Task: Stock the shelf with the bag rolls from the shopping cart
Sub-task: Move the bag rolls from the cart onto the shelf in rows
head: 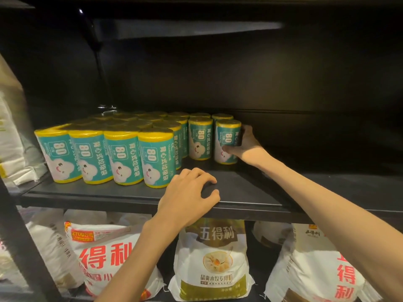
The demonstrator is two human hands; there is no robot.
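Observation:
Several teal-and-yellow bag rolls [122, 153] stand upright in rows on the left half of the black shelf [250, 192]. At the right end of the second row, my right hand [246, 147] grips one more bag roll [226, 140], which stands upright on the shelf board. My left hand [189, 195] rests on the shelf's front edge with fingers curled, holding nothing. The shopping cart is out of view.
The shelf's right half is dark and bare. Below it lie white flour bags [213, 260] with red or green print. More pale bags [13, 149] sit at the far left. A black upright post [19, 236] runs down the left.

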